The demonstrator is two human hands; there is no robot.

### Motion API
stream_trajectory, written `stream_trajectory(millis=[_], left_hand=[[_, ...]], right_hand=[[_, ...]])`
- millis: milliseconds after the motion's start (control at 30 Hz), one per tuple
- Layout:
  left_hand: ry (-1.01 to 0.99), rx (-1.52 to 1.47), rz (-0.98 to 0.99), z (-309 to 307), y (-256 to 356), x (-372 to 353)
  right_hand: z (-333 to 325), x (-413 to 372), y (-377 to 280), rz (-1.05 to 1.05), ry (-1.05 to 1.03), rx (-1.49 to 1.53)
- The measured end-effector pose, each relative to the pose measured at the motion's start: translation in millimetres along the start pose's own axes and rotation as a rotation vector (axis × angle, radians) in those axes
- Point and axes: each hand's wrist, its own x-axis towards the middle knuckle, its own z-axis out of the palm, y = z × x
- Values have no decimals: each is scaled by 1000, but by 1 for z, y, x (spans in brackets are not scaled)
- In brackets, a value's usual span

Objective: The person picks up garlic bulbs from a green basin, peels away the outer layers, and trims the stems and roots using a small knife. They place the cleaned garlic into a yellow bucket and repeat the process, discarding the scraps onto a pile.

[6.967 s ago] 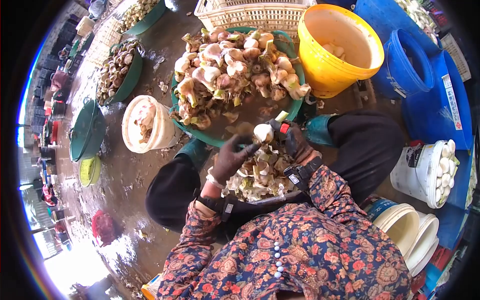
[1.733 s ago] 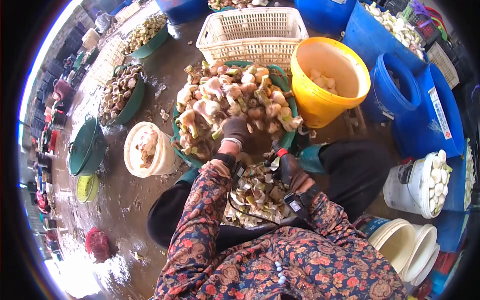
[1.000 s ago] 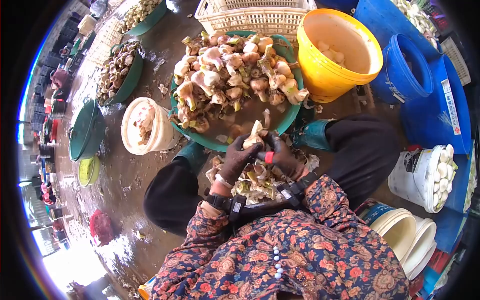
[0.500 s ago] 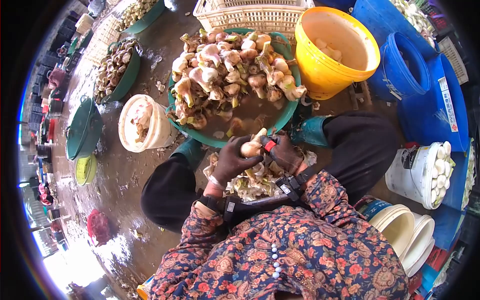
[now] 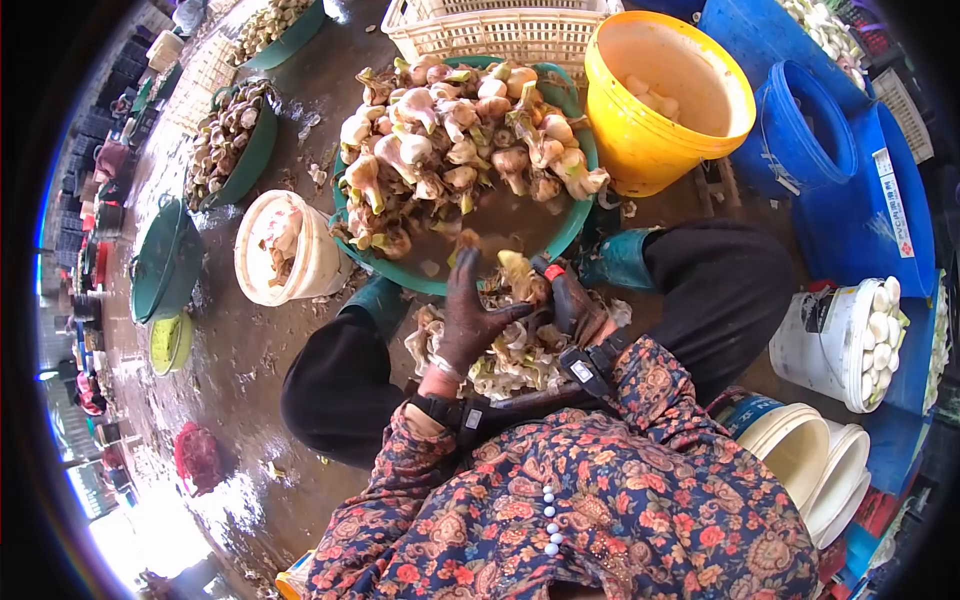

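Observation:
My left hand (image 5: 468,318), in a dark glove, has its fingers spread upward and its thumb against a brownish half-peeled bulb (image 5: 518,274). My right hand (image 5: 578,308), also gloved, grips a red-handled knife (image 5: 549,270) set against the same bulb. Both hands hover over a heap of peelings (image 5: 508,352) on my lap. Just beyond them stands a green basin (image 5: 566,228) heaped with unpeeled bulbs (image 5: 455,145).
A yellow bucket (image 5: 690,150) with a few peeled bulbs stands behind right, a white bucket (image 5: 312,268) of scraps at left, a white bucket (image 5: 822,352) of peeled bulbs at right. Blue barrels (image 5: 800,135), a white crate (image 5: 500,30), stacked cream buckets (image 5: 812,470) and more green basins (image 5: 165,262) surround me on wet floor.
My left hand reached into the green basin, brought a bulb back to the knife, and has now opened its fingers off the bulb. The bulb's outer skin has come away.

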Motion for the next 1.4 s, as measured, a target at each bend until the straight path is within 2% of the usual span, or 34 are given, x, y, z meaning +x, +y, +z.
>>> stream_trajectory(millis=[33,67,100,133,167,200,233,267,300,333,367,400,467,500,567,600,633,700,733,767,833,867,900,933,967,1000,1033,1100,1167,1233,1267,1300,1367,1400], left_hand=[[-2,2,-2,-6,4,4],[-112,144,83,-13,10,11],[-221,287,165,-18,11,16],[-345,235,232,-21,7,18],[-347,236,229,-20,5,15],[-405,205,110,-17,3,11],[-464,172,-7,-13,0,7],[-382,74,-39,-11,-1,2],[-387,72,-40,-8,-3,-2],[-358,-38,-181,-5,-4,-6],[-324,-147,-321,-3,-3,-7],[-320,-146,-322,-3,-3,-7],[-287,-340,-549,-3,-3,-7],[-287,-340,-549,-3,-6,-7],[-190,-724,-787,-4,-16,-6],[-226,-906,-881,-11,-11,-3],[-227,-905,-880,-14,-10,-2],[-298,-804,-679,-20,-5,-2],[-264,-769,-538,-21,1,-5],[-263,-770,-537,-23,4,-8],[-201,-352,-215,-24,8,-12],[-201,-353,-215,-24,3,-11],[-162,-528,-437,-23,-6,-10],[-119,-702,-661,-23,-13,-9],[-118,-702,-660,-22,-15,-8],[-112,-742,-711,-21,-17,-7],[-106,-782,-766,-21,-20,-7],[-136,-755,-790,-19,-22,-8],[-150,-812,-782,-18,-22,-12],[-155,-888,-764,-15,-24,-16],[-140,-920,-759,-16,-22,-16],[-123,-953,-754,-16,-20,-16],[-129,-870,-728,-20,-13,-13],[-44,-879,-663,-20,-7,-11]], right_hand=[[-8,6,7,59,28,-76],[24,-19,-21,-120,-17,-261],[15,-13,-12,-118,-23,-260],[-2,-3,5,-30,-84,-400],[0,-2,6,58,-143,-540],[1,0,6,139,-110,-406],[-1,-1,4,138,-107,-403],[3,-6,-4,105,-179,-350],[5,-9,-8,73,-250,-299],[-3,2,2,-9,-219,-597],[2,-3,-3,-7,-221,-600],[10,-11,-13,-59,-228,-579],[13,-12,-18,-110,-237,-556],[9,-7,-17,-101,-325,-585],[13,-11,-26,-93,-412,-616],[29,-27,-43,-69,-419,-483],[39,-35,-53,-47,-425,-351],[33,-31,-47,-96,-460,-327],[30,-28,-45,-118,-480,-313],[30,-27,-45,-139,-499,-299],[33,-26,-41,-117,-440,-279],[36,-27,-41,-95,-380,-258],[36,-31,-42,-96,-380,-259],[37,-35,-42,-365,-205,-831],[40,-40,-43,-631,3,-1394],[48,-41,-38,-777,22,-1396],[53,-43,-36,-776,20,-1396],[60,-45,-37,-600,-128,-1589],[56,-39,-29,-670,-119,-1556],[43,-31,-17,-709,-124,-1207],[42,-32,-21,-575,-137,-1080],[41,-32,-17,-575,-135,-1080],[45,-32,-8,-287,-56,-315],[47,-32,-9,-419,39,-442]])
